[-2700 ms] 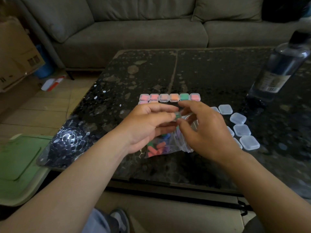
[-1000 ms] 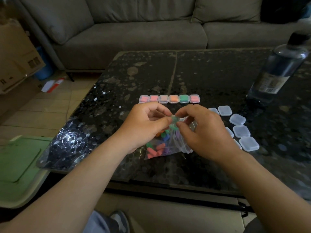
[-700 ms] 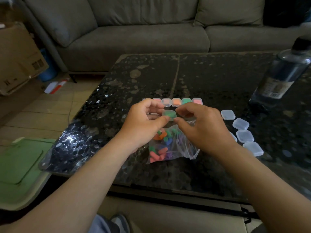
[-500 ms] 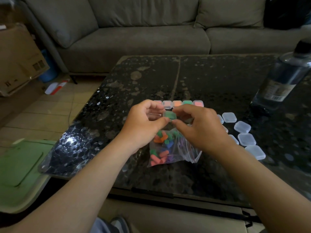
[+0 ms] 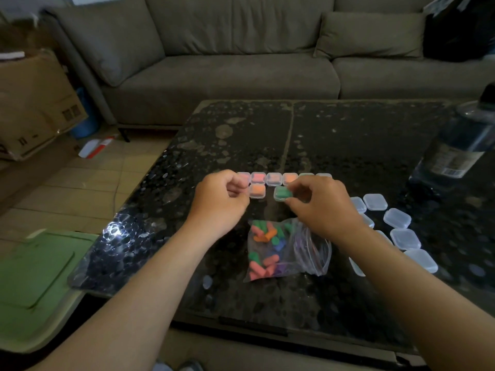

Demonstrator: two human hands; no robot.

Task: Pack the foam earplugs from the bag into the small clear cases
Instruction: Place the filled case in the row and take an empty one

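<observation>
Just beyond the zip bag (image 5: 308, 254) of foam earplugs (image 5: 263, 266) on the dark surface (image 5: 348, 145), right hand (image 5: 324, 207) pinching a green-filled clear case (image 5: 281, 193), left hand (image 5: 218, 199) curled on nothing beside an orange-filled case (image 5: 257, 190), empty cases (image 5: 397, 218) rightward

Baring both forearms (image 5: 150, 290) down to the left hand (image 5: 217, 202) and the right hand (image 5: 325, 208), and wearing, just showing at the bottom edge, a dark grey shoe (image 5: 191, 366) with a paler rim beside a scrap of light grey-blue trouser cloth (image 5: 160, 367).
</observation>
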